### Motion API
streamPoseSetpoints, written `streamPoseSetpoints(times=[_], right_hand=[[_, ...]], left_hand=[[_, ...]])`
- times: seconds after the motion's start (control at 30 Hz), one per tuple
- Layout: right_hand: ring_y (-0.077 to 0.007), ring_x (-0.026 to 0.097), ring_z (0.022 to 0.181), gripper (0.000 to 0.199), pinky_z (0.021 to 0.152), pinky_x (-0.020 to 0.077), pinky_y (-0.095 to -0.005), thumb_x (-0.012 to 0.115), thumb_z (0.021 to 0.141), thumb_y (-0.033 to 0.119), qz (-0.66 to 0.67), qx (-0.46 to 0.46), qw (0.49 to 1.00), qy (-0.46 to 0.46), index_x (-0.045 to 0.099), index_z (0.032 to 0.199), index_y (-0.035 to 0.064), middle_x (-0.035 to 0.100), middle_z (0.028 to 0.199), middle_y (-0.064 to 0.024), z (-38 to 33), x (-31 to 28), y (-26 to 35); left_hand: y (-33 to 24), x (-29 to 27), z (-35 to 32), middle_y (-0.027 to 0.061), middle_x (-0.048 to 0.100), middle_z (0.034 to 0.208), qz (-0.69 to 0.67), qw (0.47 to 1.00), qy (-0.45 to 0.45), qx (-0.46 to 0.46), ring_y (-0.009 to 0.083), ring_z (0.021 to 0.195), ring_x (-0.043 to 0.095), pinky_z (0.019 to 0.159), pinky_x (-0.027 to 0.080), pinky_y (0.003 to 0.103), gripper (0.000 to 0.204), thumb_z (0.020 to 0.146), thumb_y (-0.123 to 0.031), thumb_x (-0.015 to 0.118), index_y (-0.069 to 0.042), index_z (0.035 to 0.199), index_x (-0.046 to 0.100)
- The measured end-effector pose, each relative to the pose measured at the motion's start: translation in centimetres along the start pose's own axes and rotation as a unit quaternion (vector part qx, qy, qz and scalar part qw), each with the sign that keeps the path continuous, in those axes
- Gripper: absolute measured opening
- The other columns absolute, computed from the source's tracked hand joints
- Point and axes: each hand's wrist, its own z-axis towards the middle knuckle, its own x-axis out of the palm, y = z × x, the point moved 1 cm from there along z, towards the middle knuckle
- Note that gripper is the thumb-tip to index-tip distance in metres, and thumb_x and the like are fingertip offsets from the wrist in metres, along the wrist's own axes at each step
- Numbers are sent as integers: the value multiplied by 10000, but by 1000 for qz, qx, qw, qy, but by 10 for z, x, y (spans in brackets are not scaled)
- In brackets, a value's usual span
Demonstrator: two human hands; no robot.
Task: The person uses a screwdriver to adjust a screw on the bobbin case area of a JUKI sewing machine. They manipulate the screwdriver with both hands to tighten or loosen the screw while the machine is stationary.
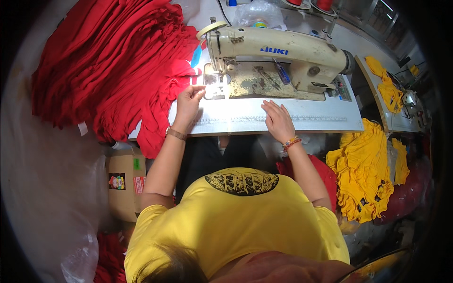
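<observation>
A cream sewing machine (273, 45) stands on a white worktable (302, 125). At its needle end my left hand (188, 106) is closed in a pinch beside the metal needle plate (213, 87); what the fingertips hold, if anything, is too small to make out. Left of that hand bunches red fabric (155, 101), its edge reaching the machine head. A narrow pale strip (228, 111) runs from near the needle toward the table's front edge, between my hands. My right hand (278, 121) lies with fingers outstretched on the tabletop by a printed ruler scale (311, 119), holding nothing.
A large red garment pile (108, 56) fills the left. Below it stands a cardboard box (121, 193). Yellow garments (363, 165) hang at the right, near another worktable (398, 120). A blue-handled tool (282, 73) lies under the machine arm, and red thread spools (325, 4) stand behind.
</observation>
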Motion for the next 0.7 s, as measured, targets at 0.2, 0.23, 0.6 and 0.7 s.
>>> streamPoseSetpoints(times=[0.2,0.23,0.6,0.7], right_hand=[[-295,563,1028,268,913,429,-382,569,778,141,121,10,990,-65,620,1025,51,613,1096,-122,-1,-5,-4],[-295,567,1020,258,904,434,-374,573,775,142,135,10,989,-64,627,1010,51,619,1081,-123,-2,-5,-4],[-229,625,907,241,806,473,-307,609,821,190,312,82,946,-27,651,987,21,654,981,-130,59,22,35],[-171,621,852,232,772,470,-284,591,849,180,423,138,896,-17,648,995,9,664,940,-98,109,56,43]], left_hand=[[4,18,-35,18,632,894,-73,996,20,-51,82,822,564,737,439,228,164,856,-71,591,-40,1012,630],[6,17,-39,18,635,910,-77,995,22,-62,89,858,583,766,451,242,163,862,-83,588,-49,1017,625],[3,13,5,17,631,918,-190,971,71,-123,108,863,588,786,444,256,154,856,-120,603,-68,1002,610],[8,16,36,7,634,909,-211,964,95,-133,97,848,587,754,437,248,150,848,-137,615,-81,988,617]])
